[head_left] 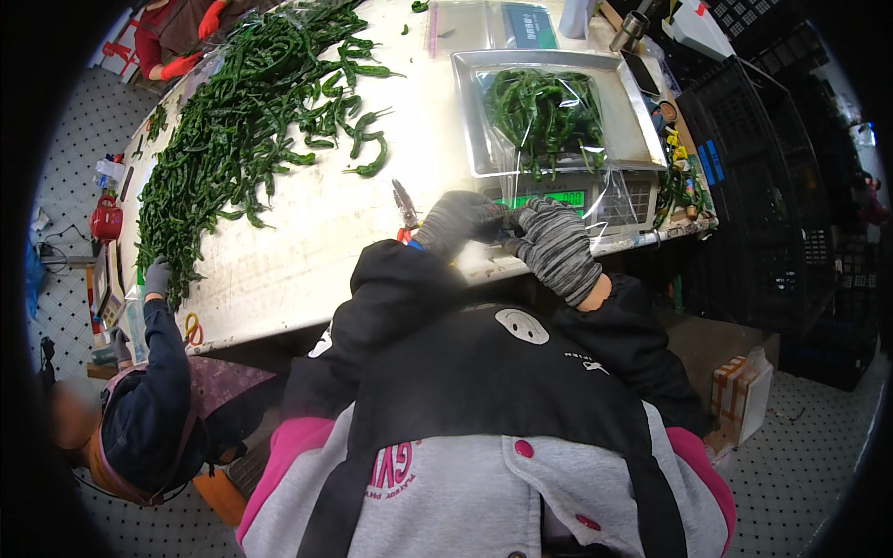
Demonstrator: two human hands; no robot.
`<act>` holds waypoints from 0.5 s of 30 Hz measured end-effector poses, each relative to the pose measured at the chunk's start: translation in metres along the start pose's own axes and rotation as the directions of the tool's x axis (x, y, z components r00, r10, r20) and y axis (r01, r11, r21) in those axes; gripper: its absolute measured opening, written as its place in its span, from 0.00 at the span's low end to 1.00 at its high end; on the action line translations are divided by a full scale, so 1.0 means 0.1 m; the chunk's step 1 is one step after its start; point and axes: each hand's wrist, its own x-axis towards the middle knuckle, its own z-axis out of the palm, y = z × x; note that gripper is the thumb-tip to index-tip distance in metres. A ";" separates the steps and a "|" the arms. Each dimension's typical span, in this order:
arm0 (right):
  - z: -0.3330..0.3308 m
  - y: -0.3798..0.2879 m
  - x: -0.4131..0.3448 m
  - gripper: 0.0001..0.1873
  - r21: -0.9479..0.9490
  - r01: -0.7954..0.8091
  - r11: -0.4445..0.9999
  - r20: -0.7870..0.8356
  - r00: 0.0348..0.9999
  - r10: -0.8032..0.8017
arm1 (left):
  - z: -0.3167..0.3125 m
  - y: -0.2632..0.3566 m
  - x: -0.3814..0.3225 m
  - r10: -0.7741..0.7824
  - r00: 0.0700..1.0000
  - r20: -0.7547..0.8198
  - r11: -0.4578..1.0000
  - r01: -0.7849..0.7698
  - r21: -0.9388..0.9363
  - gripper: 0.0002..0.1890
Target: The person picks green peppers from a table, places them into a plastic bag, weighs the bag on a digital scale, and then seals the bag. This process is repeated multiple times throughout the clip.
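Note:
Both my hands wear grey knitted gloves and meet at the table's near edge, in front of a digital scale (631, 199). My left hand (457, 222) and my right hand (554, 240) hold something small and dark green between their fingertips, perhaps a pepper; the fingers partly hide it. A clear plastic bag (513, 157) filled with long green peppers (548, 111) lies on the scale's metal tray (467, 150), its loose end reaching down towards my hands. Beside my left hand lies a bladed tool (403, 202) with red on its handle, partly hidden.
A large heap of green peppers (223, 132) spreads over the white table (300, 279). Co-workers stand at the far left and near left. Clear bags (467, 31) lie beyond the scale, a phone (640, 73) to its right. Black crates (746, 181) stand at the right.

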 end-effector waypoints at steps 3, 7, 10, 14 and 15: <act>-0.03 -0.07 0.04 0.13 -0.035 -0.047 0.998 -0.001 0.999 0.047 | 0.01 0.03 -0.01 -0.028 0.999 -0.022 1.000 0.028 -0.002 0.16; -0.03 -0.12 0.15 0.13 -0.087 -0.151 0.985 0.101 0.982 0.159 | 0.04 0.08 -0.05 0.052 0.994 -0.092 0.982 -0.035 0.184 0.14; 0.00 -0.11 0.20 0.11 -0.080 -0.184 0.980 0.170 0.966 0.195 | 0.09 0.10 -0.06 0.101 0.981 -0.165 0.947 -0.044 0.317 0.12; 0.04 -0.07 0.04 0.10 0.047 0.017 0.999 0.017 1.000 -0.018 | 0.12 0.10 -0.07 0.101 0.973 -0.206 0.983 -0.066 0.169 0.11; 0.03 -0.06 -0.03 0.09 0.107 0.071 0.992 -0.053 0.996 -0.066 | 0.12 0.10 -0.07 0.087 0.975 -0.203 0.991 -0.065 0.114 0.11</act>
